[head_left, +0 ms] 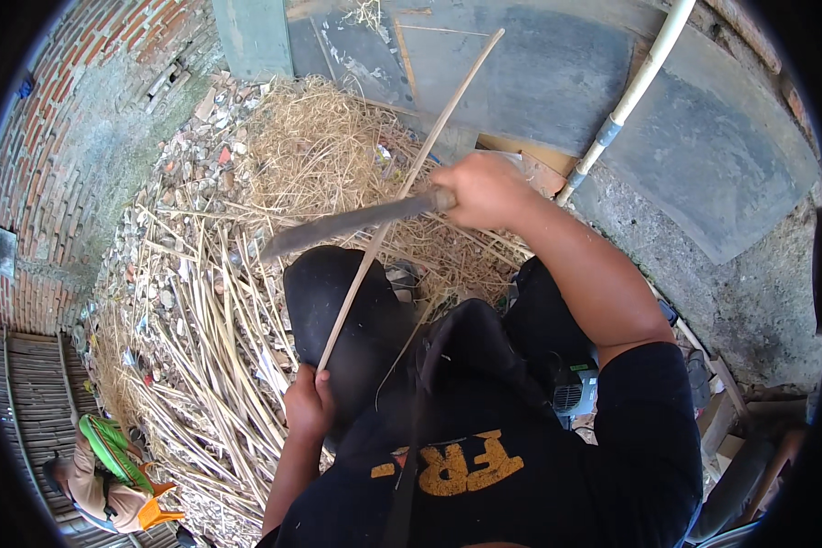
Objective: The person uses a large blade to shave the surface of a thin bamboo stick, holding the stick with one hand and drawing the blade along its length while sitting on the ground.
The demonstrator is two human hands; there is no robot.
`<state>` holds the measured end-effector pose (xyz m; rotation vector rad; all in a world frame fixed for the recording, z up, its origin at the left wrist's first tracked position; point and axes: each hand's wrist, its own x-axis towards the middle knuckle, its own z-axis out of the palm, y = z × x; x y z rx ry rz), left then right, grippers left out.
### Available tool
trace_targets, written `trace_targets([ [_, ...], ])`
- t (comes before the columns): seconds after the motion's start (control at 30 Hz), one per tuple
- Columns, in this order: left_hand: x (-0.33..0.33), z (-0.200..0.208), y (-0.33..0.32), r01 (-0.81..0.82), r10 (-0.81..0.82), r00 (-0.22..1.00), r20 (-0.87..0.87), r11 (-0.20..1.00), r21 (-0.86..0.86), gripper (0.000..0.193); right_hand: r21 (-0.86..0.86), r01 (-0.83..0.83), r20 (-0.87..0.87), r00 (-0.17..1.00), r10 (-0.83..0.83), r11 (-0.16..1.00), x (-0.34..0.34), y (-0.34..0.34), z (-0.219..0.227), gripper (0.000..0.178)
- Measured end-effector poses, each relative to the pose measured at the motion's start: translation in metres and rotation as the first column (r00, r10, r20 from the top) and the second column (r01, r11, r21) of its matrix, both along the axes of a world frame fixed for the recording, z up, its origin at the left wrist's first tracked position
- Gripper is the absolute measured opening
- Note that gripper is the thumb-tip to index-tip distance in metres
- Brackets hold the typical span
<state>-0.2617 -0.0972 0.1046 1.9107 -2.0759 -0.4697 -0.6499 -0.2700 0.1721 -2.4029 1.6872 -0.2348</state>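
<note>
Gripping the near end of a long bamboo strip (402,183), left hand (308,406) is closed tight around it above the knee (347,310); the strip runs up and away to the far right. Right hand (482,189) is fisted on the handle of a machete (347,224), blade crossing the strip mid-length. Strip looks light, springy, likely splintery: hold near the end. Split-cane pile (192,310) lies left.

The knife handle is buried inside the right hand (484,190); the lower end of the thin stick (402,187) vanishes within the left hand (308,402); left of that hand, another person (110,484) is partly cut by the dark rim; beside the right hand, the white pipe (630,96) runs off the top edge.
</note>
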Motion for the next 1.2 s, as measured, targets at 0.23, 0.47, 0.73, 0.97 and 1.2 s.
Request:
trace_targets([
  [0.23, -0.004, 0.001, 0.007, -0.031, 0.032, 0.998, 0.06, 0.999, -0.019, 0.025, 0.028, 0.123, 0.222, 0.967, -0.126, 0.992, -0.02, -0.012, -0.027, 0.023],
  [0.47, -0.003, 0.0, 0.004, 0.004, -0.004, 1.0, 0.03, 1.0, -0.009, 0.025, -0.022, -0.06, 0.166, 0.984, 0.063, 0.998, -0.004, -0.007, -0.025, 0.028],
  [0.73, -0.002, -0.001, 0.005, -0.013, 0.015, 0.998, 0.068, 1.0, -0.028, 0.026, -0.005, 0.135, 0.197, 0.972, -0.132, 0.991, -0.024, -0.008, -0.016, 0.032],
  [0.97, -0.002, -0.005, 0.005, 0.018, -0.017, 1.0, 0.021, 0.998, -0.052, 0.025, -0.009, 0.012, 0.209, 0.978, -0.01, 1.0, -0.02, -0.011, -0.021, 0.031],
  [1.2, -0.005, 0.002, 0.003, -0.029, 0.029, 0.999, 0.021, 0.999, -0.025, 0.025, -0.04, 0.193, 0.286, 0.942, -0.174, 0.98, -0.032, -0.014, -0.025, 0.036],
])
